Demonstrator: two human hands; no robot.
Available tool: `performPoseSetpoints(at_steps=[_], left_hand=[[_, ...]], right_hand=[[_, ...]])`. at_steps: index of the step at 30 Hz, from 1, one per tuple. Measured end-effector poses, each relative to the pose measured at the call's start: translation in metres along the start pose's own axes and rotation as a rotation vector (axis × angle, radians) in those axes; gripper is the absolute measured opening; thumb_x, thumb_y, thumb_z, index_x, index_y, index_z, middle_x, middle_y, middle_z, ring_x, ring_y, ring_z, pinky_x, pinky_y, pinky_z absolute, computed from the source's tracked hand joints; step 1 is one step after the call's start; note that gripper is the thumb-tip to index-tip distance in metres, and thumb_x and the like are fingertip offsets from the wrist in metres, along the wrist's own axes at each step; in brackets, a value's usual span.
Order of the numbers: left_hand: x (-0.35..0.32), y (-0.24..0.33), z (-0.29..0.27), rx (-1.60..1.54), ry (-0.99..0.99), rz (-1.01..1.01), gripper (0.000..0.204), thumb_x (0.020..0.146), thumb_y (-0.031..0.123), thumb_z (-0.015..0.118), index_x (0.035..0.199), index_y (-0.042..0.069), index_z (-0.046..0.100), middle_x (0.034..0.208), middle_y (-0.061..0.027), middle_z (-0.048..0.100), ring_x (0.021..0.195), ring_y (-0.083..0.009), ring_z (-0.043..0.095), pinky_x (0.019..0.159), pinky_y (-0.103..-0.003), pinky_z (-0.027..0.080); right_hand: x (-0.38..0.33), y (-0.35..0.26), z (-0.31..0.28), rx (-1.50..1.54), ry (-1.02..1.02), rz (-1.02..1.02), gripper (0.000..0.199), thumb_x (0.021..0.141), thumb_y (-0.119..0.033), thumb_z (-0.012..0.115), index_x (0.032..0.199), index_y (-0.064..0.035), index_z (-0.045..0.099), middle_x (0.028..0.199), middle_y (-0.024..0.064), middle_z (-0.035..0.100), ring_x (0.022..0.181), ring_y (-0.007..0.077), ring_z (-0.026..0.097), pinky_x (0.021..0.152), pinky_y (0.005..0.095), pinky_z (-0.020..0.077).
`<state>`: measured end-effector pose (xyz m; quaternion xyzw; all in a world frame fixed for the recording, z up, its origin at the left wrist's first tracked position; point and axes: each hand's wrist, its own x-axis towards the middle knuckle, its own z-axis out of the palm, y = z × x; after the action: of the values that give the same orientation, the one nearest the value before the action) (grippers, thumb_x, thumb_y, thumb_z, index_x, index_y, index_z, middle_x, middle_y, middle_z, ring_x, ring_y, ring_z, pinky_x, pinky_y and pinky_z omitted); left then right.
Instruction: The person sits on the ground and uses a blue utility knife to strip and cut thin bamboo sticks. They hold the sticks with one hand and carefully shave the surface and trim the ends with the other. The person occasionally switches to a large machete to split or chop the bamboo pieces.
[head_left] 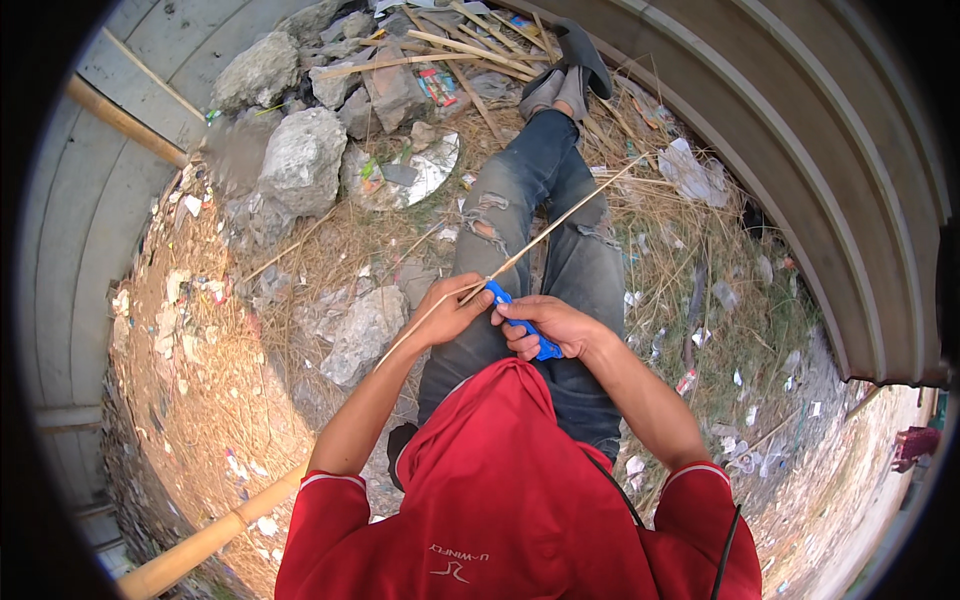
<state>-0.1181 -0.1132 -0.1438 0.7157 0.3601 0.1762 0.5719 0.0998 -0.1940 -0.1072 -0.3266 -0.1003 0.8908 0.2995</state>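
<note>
One thin, pale stick (530, 249) is held over the thighs, slanted away toward the upper right, and one slim strip (409, 334) is laid back over the left forearm (whether the two are one piece cannot be told). The near end of the stick is pinched by the left hand (452, 310), its fingers closed and partly hidden. One blue tool (518, 322) is gripped in the right hand (548, 326), the fingers curled around it and the thumb pressed along it; its tip is brought up to the stick, though no blade can be made out. The step in hand is judged to be trimming or splitting; for the next move, a firm left pinch and a controlled stroke kept clear of the fingertips would be called for. Farther out, two legs in torn jeans (575, 270) are stretched ahead, ending in two shoes (585, 58). Two bamboo poles (215, 530) are seen at the left, and at least four pale rocks (303, 160) can be counted; the loose sticks (470, 48) heaped beyond are too tangled to be numbered.
</note>
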Motion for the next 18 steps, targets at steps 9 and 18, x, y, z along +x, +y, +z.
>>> performPoseSetpoints(at_steps=[9, 18], left_hand=[[-0.001, 0.005, 0.009, 0.149, 0.112, 0.054, 0.042, 0.103, 0.042, 0.062, 0.102, 0.001, 0.072, 0.083, -0.0071, 0.074, 0.075, -0.0123, 0.063, 0.069, -0.034, 0.051], [-0.005, 0.021, 0.017, 0.040, 0.097, -0.090, 0.048, 0.105, 0.048, 0.055, 0.101, 0.005, 0.075, 0.078, -0.0056, 0.074, 0.072, -0.0128, 0.064, 0.068, -0.035, 0.051]], right_hand=[[0.004, 0.014, 0.007, -0.020, 0.010, -0.094, 0.026, 0.108, -0.031, 0.053, 0.090, -0.0128, 0.048, 0.064, -0.0067, 0.034, 0.050, 0.0048, 0.029, 0.043, 0.0241, 0.0242], [0.013, 0.030, 0.023, -0.210, 0.301, -0.263, 0.028, 0.109, -0.034, 0.051, 0.090, -0.0128, 0.047, 0.064, -0.0067, 0.034, 0.049, 0.0065, 0.030, 0.044, 0.0261, 0.0249]])
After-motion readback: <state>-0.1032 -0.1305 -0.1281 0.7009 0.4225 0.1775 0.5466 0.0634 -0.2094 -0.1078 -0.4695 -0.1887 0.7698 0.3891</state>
